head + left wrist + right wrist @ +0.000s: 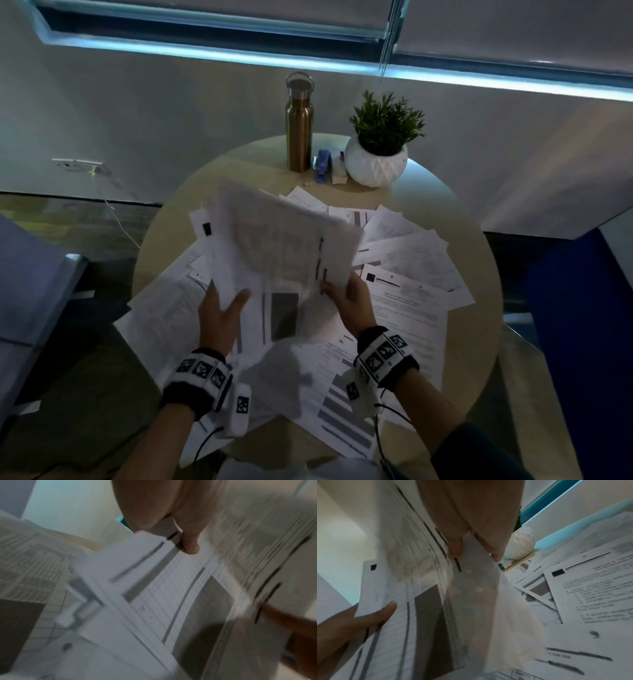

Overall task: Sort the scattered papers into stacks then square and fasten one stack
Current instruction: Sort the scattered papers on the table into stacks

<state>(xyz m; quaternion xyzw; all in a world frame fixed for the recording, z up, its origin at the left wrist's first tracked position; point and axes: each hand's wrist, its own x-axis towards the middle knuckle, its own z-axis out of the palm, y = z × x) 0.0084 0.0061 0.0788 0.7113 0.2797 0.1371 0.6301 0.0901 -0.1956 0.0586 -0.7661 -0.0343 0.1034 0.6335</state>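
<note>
Sheaf of white printed sheets raised above round beige table, pinched by left hand and right hand. Loose papers beneath; copper bottle, white potted plant at 12 o'clock.

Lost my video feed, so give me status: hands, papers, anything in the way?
Left hand and right hand hold a lifted sheaf. Loose papers still scattered. Stapler untouched behind them.

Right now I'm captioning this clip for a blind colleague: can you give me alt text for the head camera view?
Two hands, left hand and right hand, hold a bundle of papers above a round table strewn with loose sheets. At the far edge stand a metal bottle, a potted plant and a small blue stapler.
</note>
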